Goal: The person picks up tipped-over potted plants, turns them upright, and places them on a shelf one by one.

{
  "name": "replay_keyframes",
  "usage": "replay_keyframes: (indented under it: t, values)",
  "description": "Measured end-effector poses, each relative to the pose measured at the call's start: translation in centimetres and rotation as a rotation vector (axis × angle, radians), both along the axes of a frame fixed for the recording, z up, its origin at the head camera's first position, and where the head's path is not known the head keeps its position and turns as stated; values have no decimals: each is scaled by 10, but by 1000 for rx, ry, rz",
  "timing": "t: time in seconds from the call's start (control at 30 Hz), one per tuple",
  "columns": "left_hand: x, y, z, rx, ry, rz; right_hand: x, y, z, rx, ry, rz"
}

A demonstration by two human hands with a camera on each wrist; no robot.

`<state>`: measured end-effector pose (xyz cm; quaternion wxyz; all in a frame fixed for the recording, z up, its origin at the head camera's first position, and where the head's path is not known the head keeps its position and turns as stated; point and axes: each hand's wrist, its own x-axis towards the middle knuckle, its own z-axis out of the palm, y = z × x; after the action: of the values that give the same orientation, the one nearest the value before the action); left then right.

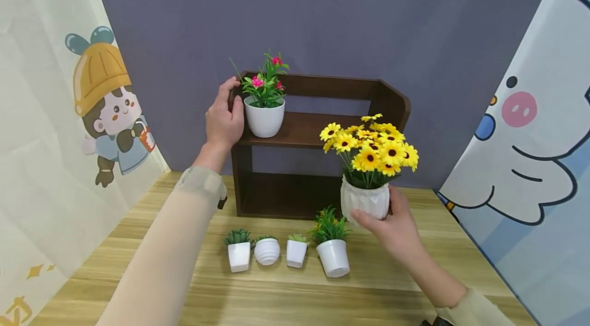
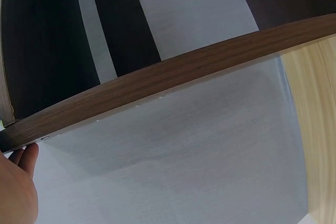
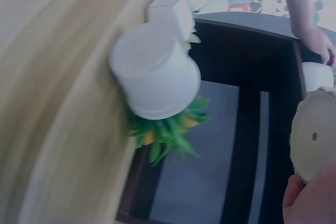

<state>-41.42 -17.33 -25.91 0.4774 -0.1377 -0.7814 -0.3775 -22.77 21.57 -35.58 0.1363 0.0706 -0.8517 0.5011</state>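
My right hand point(image 1: 398, 226) grips a white ribbed pot point(image 1: 365, 199) of yellow daisy-like flowers point(image 1: 371, 149), holding it up before the right part of a dark brown two-tier shelf point(image 1: 295, 129). Seen from the right wrist, that pot's pale underside point(image 3: 315, 132) faces the camera. At the shelf's upper left, my left hand point(image 1: 224, 118) holds the side panel, thumb and fingers at its edge. Right beside that thumb stands a smooth white pot point(image 1: 265, 118) with pink flowers, on the upper tier. In the left wrist view, fingertips point(image 2: 30, 156) meet the panel's edge point(image 2: 157, 77).
Before the shelf on the wood-grain table point(image 1: 258, 300) lie a square succulent pot point(image 1: 239, 257), a round ridged pot point(image 1: 267, 252), a small tapered pot point(image 1: 296, 253) and a larger white pot point(image 1: 333, 258) with grassy leaves. A grey cloth point(image 1: 322, 19) hangs behind.
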Motion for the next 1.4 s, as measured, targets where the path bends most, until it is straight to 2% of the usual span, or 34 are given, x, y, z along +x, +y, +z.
replay_keyframes:
  t: [0.13,0.53,0.8,0.93,1.13,1.4]
  values:
    - [-1,-1,-1,2,7,2,-6,-8,13,12,70,29]
    - [-2,-2,1,9,20,6,-30,-36,46,3,154,14]
    - [0,0,2,11,8,6,-48,-55,66,-38,150,4]
    - [1,0,2,10,5,8,-59,-61,72,-62,167,12]
    - [0,1,2,5,12,2,-71,-69,78,-92,192,-19]
    - [-2,0,1,8,25,0,-90,-78,81,-82,223,-55]
